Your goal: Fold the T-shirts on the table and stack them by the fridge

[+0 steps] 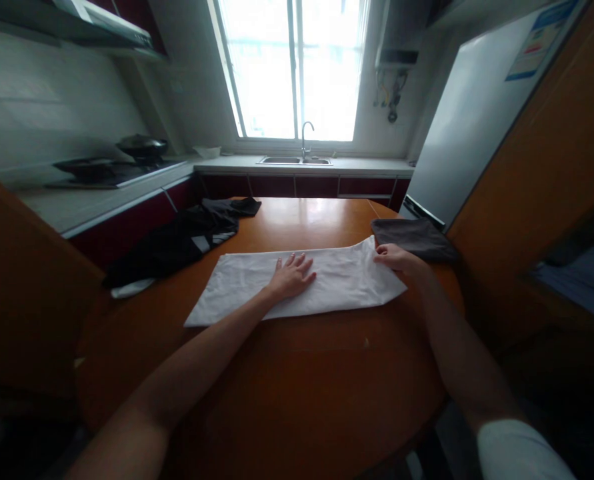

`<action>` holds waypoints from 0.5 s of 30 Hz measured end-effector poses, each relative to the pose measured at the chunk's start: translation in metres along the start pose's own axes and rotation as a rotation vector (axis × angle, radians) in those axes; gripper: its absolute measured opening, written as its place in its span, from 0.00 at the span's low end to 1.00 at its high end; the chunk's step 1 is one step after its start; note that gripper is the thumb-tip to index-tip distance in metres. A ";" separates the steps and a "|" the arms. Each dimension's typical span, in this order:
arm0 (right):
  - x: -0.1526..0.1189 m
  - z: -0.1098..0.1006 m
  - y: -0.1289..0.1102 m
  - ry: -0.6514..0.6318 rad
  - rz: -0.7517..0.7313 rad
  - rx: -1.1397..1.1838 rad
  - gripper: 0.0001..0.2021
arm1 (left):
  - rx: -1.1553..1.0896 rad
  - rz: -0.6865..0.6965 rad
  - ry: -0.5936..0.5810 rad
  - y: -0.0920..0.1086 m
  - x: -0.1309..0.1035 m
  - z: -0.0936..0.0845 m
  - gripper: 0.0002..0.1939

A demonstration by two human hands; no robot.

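Observation:
A white cloth (337,280), folded into a long strip, lies across the wooden table (297,373). My left hand (293,275) rests flat on the middle of it with the fingers spread. At the cloth's right end, my right hand (395,258) pinches the edge between thumb and fingers, and the fabric rises slightly in a crease there. What exact kind of cloth it is cannot be made out.
A dark garment (177,243) lies at the table's left edge, and a folded grey cloth (411,237) at its right. Beyond stand a sink (281,160), a stove (121,173) with a pan (141,145), and a fridge (471,120).

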State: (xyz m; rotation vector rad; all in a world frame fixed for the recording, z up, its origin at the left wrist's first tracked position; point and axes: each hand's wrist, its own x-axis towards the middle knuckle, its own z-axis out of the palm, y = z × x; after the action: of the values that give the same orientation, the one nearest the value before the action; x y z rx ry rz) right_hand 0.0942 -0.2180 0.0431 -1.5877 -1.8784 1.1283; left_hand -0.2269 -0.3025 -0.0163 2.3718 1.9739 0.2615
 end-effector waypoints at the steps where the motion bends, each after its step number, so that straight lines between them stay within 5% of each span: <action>1: -0.002 0.000 -0.003 -0.011 -0.016 0.046 0.06 | -0.009 0.005 0.026 0.002 0.000 -0.002 0.30; 5: -0.009 0.008 -0.017 0.022 -0.057 0.170 0.13 | -0.206 0.146 0.166 0.014 0.002 -0.013 0.26; 9: -0.015 0.030 -0.035 0.095 -0.126 0.293 0.19 | -0.660 0.355 0.195 0.031 0.005 -0.019 0.24; 15: -0.025 0.086 -0.054 0.163 -0.353 0.270 0.22 | -1.278 0.318 0.161 0.045 0.011 -0.008 0.35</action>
State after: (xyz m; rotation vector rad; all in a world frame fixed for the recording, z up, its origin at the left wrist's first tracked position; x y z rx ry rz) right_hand 0.0030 -0.2691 0.0409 -1.1126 -1.7280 1.0125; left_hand -0.1829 -0.3003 -0.0005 1.7055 0.8572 1.2707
